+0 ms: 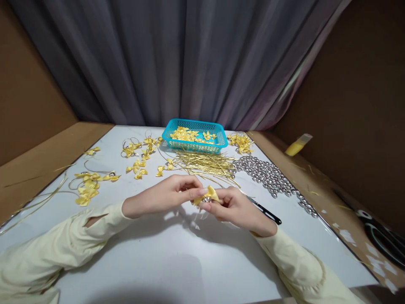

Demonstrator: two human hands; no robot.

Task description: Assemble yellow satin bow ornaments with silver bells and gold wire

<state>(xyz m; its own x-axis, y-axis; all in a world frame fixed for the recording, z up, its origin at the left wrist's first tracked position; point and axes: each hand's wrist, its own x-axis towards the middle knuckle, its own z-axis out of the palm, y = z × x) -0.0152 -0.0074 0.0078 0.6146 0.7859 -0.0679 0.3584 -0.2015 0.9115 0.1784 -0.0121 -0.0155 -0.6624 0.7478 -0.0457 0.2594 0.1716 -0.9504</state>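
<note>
Between my two hands, above the white board, is a yellow ribbon bow (212, 193) with a small silver bell or bead at its middle. My left hand (177, 192) pinches the bow's left side between thumb and fingers. From the right, my right hand (230, 204) grips the same bow, thumb near the silver piece. The fingertips hide part of the bow. Just beyond the hands lies a pile of gold wire ties (205, 162). A black-handled tool (267, 213) rests beside my right wrist, its far end partly covered by the hand.
A blue basket (193, 147) with yellow bows stands at the back. Silver beads (268, 173) spread along the right. Bows with wires (87, 190) lie at left, more bows (241, 143) at back right. Scissors (384, 240) and a yellow-filled tube (299, 144) are beyond the board's right edge.
</note>
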